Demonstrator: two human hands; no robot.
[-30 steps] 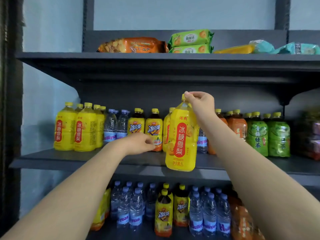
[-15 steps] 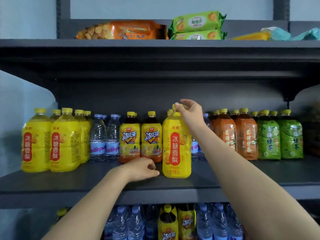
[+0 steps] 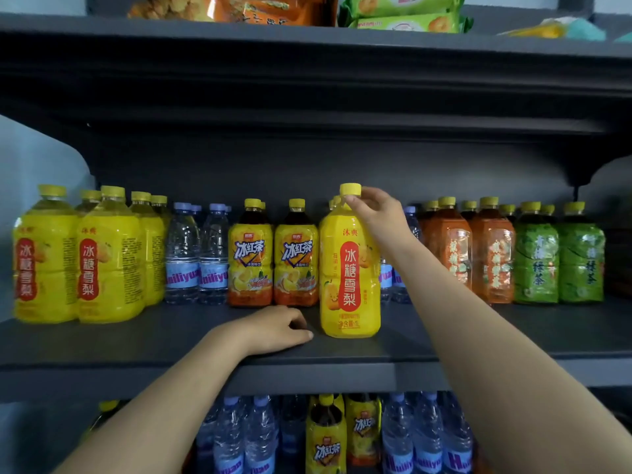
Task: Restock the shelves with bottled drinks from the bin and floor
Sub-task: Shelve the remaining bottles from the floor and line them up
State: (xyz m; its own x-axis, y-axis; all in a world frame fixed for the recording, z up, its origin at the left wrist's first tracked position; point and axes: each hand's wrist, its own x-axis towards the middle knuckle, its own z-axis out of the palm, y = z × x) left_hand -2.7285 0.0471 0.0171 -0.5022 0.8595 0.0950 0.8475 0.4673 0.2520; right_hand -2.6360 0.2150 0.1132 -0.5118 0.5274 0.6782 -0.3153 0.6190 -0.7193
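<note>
The bottle [image 3: 349, 268], airborne a second ago, now stands near the shelf's [image 3: 102, 343] front edge. My right hand [image 3: 379, 213] pinches its neck; my left hand [image 3: 273, 328] rests beside it, fingers loosely curled.

The snack packets [image 3: 239, 8] up top are sliced off by the upper edge. The right forearm [image 3: 431, 289] covers most of the water bottles [image 3: 386, 278] behind it. Behind the tall yellow bottle [image 3: 349, 268] only caps [image 3: 333, 201] peek out. The lower-shelf bottles [image 3: 325, 439] run off the bottom, and the far right corner [image 3: 619, 261] is too dark to read.
</note>
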